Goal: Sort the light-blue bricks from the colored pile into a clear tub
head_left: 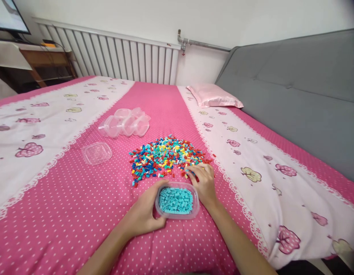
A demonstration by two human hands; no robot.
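Observation:
A clear plastic container point(195, 214) filled with turquoise toy bricks point(176, 200) rests on the bed. My left hand point(147, 210) grips it from the left side, thumb near the lower edge and fingers along the far left edge. Just beyond it spreads a loose pile of small mixed-colour toy bricks point(165, 152), in red, blue, yellow, turquoise and white. At the pile's near right edge is my right hand point(204, 181), its fingers curled and pinched down among the bricks. What lies between those fingertips is too small to make out.
Several clear plastic containers point(125, 122) lie clustered behind the pile to the left. A clear lid or shallow container point(97, 152) lies nearer. The pink patterned bedspread point(65, 214) covers the bed. A pink pillow point(214, 96) sits by the grey headboard point(294, 88); a radiator point(114, 53) stands behind.

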